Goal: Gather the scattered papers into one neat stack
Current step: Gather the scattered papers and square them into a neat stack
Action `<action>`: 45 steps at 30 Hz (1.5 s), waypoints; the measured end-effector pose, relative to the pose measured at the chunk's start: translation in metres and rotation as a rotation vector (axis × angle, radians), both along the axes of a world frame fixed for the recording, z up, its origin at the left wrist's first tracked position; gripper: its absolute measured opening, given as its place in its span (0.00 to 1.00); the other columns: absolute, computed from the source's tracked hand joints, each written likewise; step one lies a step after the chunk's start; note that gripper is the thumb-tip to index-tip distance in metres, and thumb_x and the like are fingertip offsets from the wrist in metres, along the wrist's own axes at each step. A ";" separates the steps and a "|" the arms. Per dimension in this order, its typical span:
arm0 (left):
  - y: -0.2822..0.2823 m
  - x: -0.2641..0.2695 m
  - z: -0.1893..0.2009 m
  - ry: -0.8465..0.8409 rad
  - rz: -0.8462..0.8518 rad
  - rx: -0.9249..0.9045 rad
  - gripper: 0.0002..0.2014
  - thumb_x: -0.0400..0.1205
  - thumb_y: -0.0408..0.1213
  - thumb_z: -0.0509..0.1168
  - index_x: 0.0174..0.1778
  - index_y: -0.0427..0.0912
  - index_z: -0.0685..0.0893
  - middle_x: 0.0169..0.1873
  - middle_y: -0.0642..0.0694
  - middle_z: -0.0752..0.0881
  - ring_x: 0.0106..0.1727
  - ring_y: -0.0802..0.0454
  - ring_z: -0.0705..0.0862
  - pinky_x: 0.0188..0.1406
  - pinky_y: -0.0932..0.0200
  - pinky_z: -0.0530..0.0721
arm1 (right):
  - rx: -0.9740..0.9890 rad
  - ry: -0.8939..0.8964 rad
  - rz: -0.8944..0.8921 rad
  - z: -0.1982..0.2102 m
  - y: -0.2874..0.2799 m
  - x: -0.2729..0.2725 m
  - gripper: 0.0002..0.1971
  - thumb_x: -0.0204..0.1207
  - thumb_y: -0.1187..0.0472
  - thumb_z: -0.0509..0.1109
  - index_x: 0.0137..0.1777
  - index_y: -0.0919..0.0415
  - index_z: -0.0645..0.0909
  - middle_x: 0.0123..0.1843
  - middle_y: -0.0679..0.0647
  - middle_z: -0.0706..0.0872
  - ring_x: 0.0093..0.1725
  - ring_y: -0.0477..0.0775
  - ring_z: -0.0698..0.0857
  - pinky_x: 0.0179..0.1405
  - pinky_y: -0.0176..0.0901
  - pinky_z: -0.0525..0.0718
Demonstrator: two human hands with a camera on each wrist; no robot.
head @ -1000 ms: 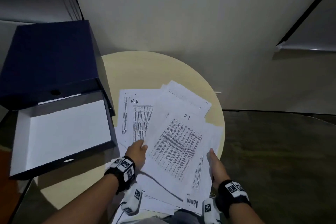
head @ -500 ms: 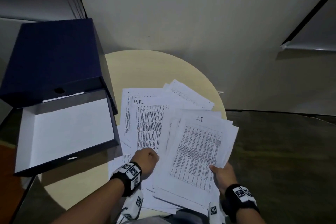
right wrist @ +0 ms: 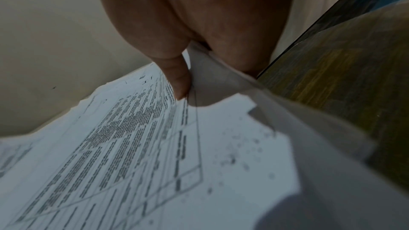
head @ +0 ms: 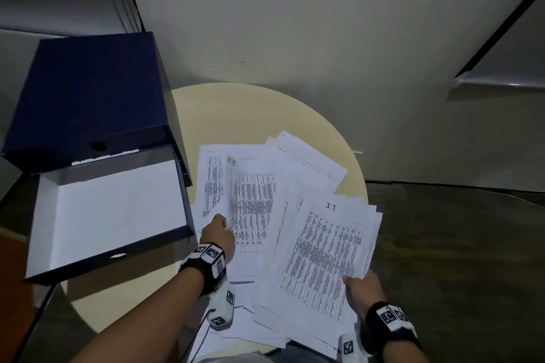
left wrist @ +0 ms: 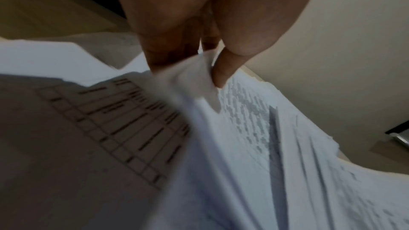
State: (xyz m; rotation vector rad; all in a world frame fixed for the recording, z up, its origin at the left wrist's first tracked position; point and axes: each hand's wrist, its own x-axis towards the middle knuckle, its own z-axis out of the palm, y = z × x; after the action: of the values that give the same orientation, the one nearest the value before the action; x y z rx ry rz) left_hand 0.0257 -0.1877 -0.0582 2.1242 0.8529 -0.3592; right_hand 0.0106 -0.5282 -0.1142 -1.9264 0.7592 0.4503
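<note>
Two hands work one round table (head: pixel 241 115). The right hand (head: pixel 361 286) pinches the near corner of a fanned sheaf topped by the IT sheet (head: pixel 321 250), thumb on top; its right edge overhangs the table rim above the floor (head: pixel 457 259). The left hand (head: pixel 219 234) pinches the edge of one lifted sheet (head: pixel 253 206), blurred, perhaps more than one. Two further sheets lie flat behind it. One open navy box file (head: pixel 109 209) stands at the left, touching the papers' edge. Bare tabletop shows beyond the papers.
</note>
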 end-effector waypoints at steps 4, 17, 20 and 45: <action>-0.006 0.005 0.016 -0.172 0.045 0.057 0.10 0.79 0.23 0.55 0.49 0.43 0.72 0.40 0.39 0.82 0.29 0.47 0.75 0.25 0.62 0.70 | -0.001 0.009 0.004 -0.007 -0.004 0.000 0.14 0.81 0.69 0.70 0.66 0.66 0.80 0.50 0.59 0.90 0.49 0.64 0.89 0.54 0.51 0.85; -0.001 0.033 0.150 -0.764 -0.041 -0.058 0.12 0.80 0.25 0.63 0.48 0.49 0.85 0.40 0.47 0.85 0.46 0.42 0.84 0.40 0.57 0.76 | -0.001 0.015 0.005 -0.003 -0.002 0.003 0.15 0.80 0.70 0.70 0.66 0.71 0.81 0.50 0.63 0.90 0.49 0.66 0.88 0.51 0.49 0.83; 0.007 0.030 0.181 -0.893 -0.039 -0.297 0.16 0.81 0.24 0.63 0.50 0.53 0.84 0.47 0.51 0.89 0.51 0.53 0.86 0.48 0.58 0.85 | 0.049 -0.008 0.012 0.002 0.003 0.002 0.16 0.80 0.73 0.68 0.67 0.70 0.80 0.57 0.66 0.90 0.55 0.68 0.88 0.54 0.51 0.83; -0.012 0.019 -0.030 0.036 -0.251 0.269 0.34 0.82 0.46 0.62 0.83 0.47 0.56 0.85 0.42 0.48 0.84 0.37 0.52 0.80 0.37 0.60 | 0.058 -0.065 0.035 0.004 -0.003 -0.002 0.13 0.78 0.74 0.73 0.61 0.71 0.82 0.52 0.62 0.89 0.56 0.64 0.87 0.55 0.45 0.79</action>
State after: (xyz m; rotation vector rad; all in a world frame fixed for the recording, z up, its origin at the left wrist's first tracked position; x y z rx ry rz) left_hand 0.0446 -0.1998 -0.0885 2.4912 0.6855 -0.4323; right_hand 0.0089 -0.5311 -0.1101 -1.8933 0.6652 0.4247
